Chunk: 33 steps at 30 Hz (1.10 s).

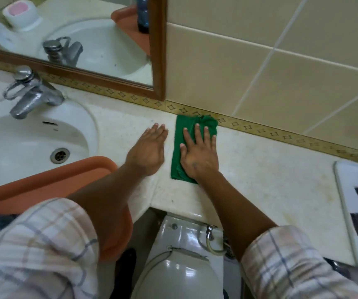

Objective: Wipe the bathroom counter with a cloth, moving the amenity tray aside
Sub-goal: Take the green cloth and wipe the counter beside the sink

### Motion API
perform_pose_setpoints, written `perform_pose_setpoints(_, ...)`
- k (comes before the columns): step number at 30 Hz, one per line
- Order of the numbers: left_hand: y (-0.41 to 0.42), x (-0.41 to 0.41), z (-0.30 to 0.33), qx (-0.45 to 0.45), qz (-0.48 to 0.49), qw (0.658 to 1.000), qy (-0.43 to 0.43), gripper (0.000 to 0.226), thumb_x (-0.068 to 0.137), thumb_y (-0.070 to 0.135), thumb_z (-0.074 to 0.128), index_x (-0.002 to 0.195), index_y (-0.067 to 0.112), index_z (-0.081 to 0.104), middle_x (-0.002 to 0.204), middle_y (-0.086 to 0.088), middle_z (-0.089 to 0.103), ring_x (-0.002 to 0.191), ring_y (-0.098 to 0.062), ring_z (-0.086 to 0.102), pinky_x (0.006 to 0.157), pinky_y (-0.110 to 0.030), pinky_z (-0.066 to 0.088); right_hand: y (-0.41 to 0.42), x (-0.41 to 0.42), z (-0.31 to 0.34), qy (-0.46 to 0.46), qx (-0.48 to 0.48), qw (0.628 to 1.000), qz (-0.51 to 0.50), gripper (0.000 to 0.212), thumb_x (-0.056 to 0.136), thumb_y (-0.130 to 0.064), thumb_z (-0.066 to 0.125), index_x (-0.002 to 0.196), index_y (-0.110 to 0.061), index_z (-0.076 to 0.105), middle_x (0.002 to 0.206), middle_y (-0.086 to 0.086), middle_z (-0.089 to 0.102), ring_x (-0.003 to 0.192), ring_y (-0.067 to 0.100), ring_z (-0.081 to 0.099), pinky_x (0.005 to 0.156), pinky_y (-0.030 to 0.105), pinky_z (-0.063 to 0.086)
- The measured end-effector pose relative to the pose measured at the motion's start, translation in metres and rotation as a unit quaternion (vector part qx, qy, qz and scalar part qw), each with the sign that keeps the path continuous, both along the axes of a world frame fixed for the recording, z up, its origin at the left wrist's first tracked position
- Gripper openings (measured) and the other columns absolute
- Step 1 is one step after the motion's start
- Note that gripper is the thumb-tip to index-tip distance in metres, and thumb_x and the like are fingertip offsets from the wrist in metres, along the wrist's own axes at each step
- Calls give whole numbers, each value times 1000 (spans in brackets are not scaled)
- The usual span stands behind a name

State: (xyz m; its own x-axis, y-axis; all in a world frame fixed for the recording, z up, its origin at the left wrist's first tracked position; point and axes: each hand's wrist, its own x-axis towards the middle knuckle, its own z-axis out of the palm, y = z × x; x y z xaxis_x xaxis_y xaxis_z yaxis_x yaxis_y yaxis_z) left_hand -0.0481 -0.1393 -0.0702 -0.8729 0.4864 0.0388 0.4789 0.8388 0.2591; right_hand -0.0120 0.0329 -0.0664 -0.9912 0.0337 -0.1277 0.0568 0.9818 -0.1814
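Note:
A green cloth (pixel 181 134) lies flat on the pale speckled counter (pixel 260 169), its far end bunched against the patterned wall border. My right hand (pixel 198 152) presses flat on the cloth with fingers spread. Just left of the cloth, my left hand (pixel 149 147) rests flat on the bare counter, fingers together and holding nothing. The orange amenity tray (pixel 50 180) sits at the lower left, over the front edge of the sink, partly hidden by my left arm and sleeve.
A white sink (pixel 22 139) with a chrome tap (pixel 29 93) is at the left. A wood-framed mirror (pixel 158 50) hangs above. A white tray (pixel 346 201) with dark packets sits at the right edge. A toilet tank (pixel 184 234) stands below the counter.

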Motion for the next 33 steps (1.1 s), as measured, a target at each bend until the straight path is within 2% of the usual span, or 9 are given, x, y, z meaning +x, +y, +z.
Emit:
perform_pose_setpoints(4,-3,2,-1,12,-9,1000,-2,58,96,25,25,147,1,35,156,-15,31,146,-28,23,120,-36,9,58,32,1,-14,2,1000,-15,59,99,-48,11,155,-33,11,165,4,4,151,27,-4,121,52,-1)
perform_pose_setpoints(9,2,3,0,11,-21,1000,6,65,90,29,22,139,-6,45,149,-23,40,141,-37,33,118,-46,21,177,86,4,-24,31,992,-123,58,99,-49,8,156,-34,7,166,3,1,151,27,-5,121,52,0)
perform_pose_setpoints(13,15,2,5,-9,-35,999,12,66,90,32,21,143,-2,42,152,-20,36,144,-34,28,119,-45,16,237,117,10,-42,48,987,-147,58,100,-50,12,156,-33,10,166,4,4,151,27,-3,121,51,-2)
perform_pose_setpoints(17,70,6,16,13,-88,996,-9,61,98,35,21,150,5,30,158,-11,26,148,-25,18,121,-40,11,241,96,21,-7,30,987,-160,62,98,-55,16,152,-28,27,164,8,13,150,31,4,121,49,-2)
perform_pose_setpoints(19,90,9,14,6,-84,996,-22,60,100,36,21,152,6,26,160,-10,21,149,-25,14,121,-40,10,229,84,20,9,3,985,-174,64,98,-56,14,153,-26,25,165,7,10,151,30,1,121,48,-3)
perform_pose_setpoints(22,95,6,5,-8,-71,997,-5,65,97,40,17,151,7,27,160,-8,22,149,-24,14,121,-40,10,220,83,7,-10,12,986,-164,63,99,-53,9,156,-26,13,165,6,3,151,28,-4,121,48,-7)
perform_pose_setpoints(27,97,5,1,-5,-80,997,0,65,97,41,18,150,7,31,158,-9,27,148,-25,18,120,-42,13,245,95,2,4,17,988,-153,60,99,-48,8,155,-28,18,165,4,10,151,25,1,121,46,-4)
perform_pose_setpoints(33,97,6,3,-7,-74,997,-7,65,97,42,16,151,8,29,159,-8,25,148,-24,17,120,-42,13,275,110,4,4,27,986,-166,59,100,-48,10,155,-29,16,165,2,8,151,22,-1,121,45,-5)
